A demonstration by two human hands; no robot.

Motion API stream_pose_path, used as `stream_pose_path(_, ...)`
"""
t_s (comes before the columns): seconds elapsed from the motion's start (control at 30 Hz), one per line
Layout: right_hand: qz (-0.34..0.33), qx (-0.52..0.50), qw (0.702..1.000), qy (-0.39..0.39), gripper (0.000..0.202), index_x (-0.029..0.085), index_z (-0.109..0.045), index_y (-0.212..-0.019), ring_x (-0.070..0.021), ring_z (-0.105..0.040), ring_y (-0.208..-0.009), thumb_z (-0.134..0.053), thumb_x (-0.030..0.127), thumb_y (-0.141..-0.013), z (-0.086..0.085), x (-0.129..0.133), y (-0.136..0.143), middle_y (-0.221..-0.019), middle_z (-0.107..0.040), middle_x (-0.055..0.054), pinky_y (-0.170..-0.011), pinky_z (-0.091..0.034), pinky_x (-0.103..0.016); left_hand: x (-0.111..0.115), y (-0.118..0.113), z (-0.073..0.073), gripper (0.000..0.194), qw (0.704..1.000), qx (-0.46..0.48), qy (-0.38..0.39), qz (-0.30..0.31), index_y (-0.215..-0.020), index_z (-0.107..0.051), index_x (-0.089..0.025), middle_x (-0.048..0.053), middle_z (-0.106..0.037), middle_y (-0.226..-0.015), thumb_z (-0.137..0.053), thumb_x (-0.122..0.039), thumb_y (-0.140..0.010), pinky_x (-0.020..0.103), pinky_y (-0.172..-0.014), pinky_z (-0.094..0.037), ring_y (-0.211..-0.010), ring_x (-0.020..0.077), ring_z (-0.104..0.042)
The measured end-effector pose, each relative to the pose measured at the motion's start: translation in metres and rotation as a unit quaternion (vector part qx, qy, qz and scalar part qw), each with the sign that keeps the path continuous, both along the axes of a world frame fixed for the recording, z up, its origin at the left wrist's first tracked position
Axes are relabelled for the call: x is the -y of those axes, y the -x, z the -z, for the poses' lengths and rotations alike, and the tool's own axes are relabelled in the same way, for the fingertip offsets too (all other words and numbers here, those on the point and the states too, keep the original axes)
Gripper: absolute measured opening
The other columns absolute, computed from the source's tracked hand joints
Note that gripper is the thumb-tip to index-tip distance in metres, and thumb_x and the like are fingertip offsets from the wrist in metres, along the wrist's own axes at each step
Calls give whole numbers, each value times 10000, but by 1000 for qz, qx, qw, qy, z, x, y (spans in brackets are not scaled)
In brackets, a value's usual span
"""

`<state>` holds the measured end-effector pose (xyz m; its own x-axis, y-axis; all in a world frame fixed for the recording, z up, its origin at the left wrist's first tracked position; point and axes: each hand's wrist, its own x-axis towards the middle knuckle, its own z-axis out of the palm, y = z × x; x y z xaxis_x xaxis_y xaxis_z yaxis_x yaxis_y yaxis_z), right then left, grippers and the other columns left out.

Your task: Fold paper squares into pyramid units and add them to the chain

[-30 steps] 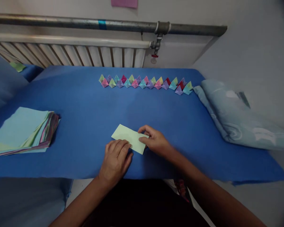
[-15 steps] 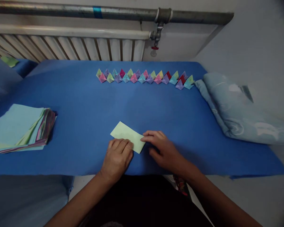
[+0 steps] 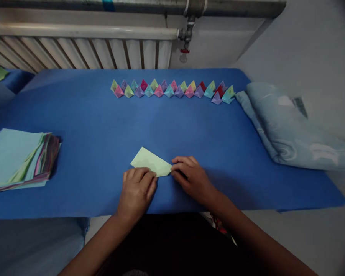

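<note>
A pale green folded paper (image 3: 151, 160) lies on the blue-covered table near its front edge, its right end narrowing to a point. My left hand (image 3: 136, 191) has its fingers curled together on the paper's lower edge, holding it against the surface. At the right tip, my right hand (image 3: 191, 178) pinches the paper between thumb and fingers. The underside of the fold is hidden.
Small folded paper shapes (image 3: 169, 91) in several colours stand in rows along the table's back. A stack of coloured paper sheets (image 3: 15, 153) lies at the left. Folded grey-blue cloth (image 3: 284, 130) rests at the right. Behind the table is a radiator (image 3: 119, 53).
The paper's lower right corner is now folded over, leaving a pointed end. My right hand's thumb and fingers have come together at that tip. The view has shifted slightly.
</note>
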<state>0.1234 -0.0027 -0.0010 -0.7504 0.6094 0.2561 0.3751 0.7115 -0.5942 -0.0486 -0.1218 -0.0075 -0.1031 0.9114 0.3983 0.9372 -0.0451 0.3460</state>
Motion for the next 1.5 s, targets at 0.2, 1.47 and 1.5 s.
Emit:
stream_pose_path(0.2, 41, 29, 998, 34, 115, 192, -641, -787, -230, -566, -1054, -576, 226, -874, -3, -4, 5, -1071, -655, -92, -903, -435, -420, -4, 1, -1, 179, 998, 29, 33, -47, -891, -663, -209, 45, -656, -876, -521, -311, -930, 363, -764, -362, -835, 201, -555)
stream_pose_path(1.47, 61, 102, 988, 97, 99, 209, -595, -692, -255, -523, -1102, -653, 181, -767, -16, -21, 8, -1181, -628, -50, -937, -356, -470, -7, 3, -3, 179, 993, -5, 81, -91, -805, -615, -195, 51, -636, -809, -545, -325, -907, 376, -736, -330, -801, 228, -536)
stream_pose_path(1.5, 60, 100, 988, 101, 91, 210, -596, -702, -255, -523, -1102, -650, 167, -762, -17, -22, 8, -1184, -628, -51, -938, -352, -471, -6, 4, -3, 156, 993, -3, 81, -90, -846, -625, -193, 58, -641, -844, -553, -319, -903, 381, -744, -338, -822, 233, -543)
